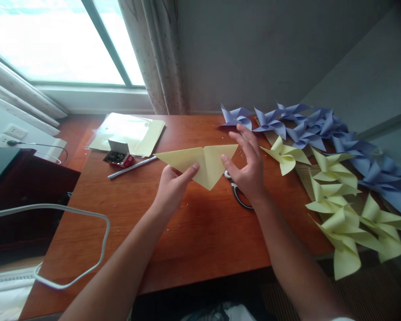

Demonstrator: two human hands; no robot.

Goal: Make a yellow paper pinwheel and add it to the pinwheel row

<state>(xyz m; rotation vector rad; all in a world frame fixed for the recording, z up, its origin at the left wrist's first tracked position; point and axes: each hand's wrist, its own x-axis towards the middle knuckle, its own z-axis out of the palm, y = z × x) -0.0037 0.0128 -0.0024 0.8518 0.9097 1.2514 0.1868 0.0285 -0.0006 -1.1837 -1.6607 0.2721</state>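
Observation:
A sheet of yellow paper (209, 167), folded into a triangle with a crease down its middle, is held above the table with its point toward me. My left hand (175, 185) grips it on the left, thumb on top and fingers behind. At the right side, my right hand (247, 165) pinches the paper with the thumb in front; its other fingers are raised and spread. Below my right hand lies a pair of scissors (239, 194) with black and white handles, partly hidden by the hand and paper.
Purple pinwheels (302, 127) and yellow pinwheels (337, 196) crowd the table's right side. At back left are yellow sheets in a clear sleeve (127, 131), a small open box of dark pieces (118, 156) and a pale stick (132, 168). A white cable (107, 232) loops over the left edge.

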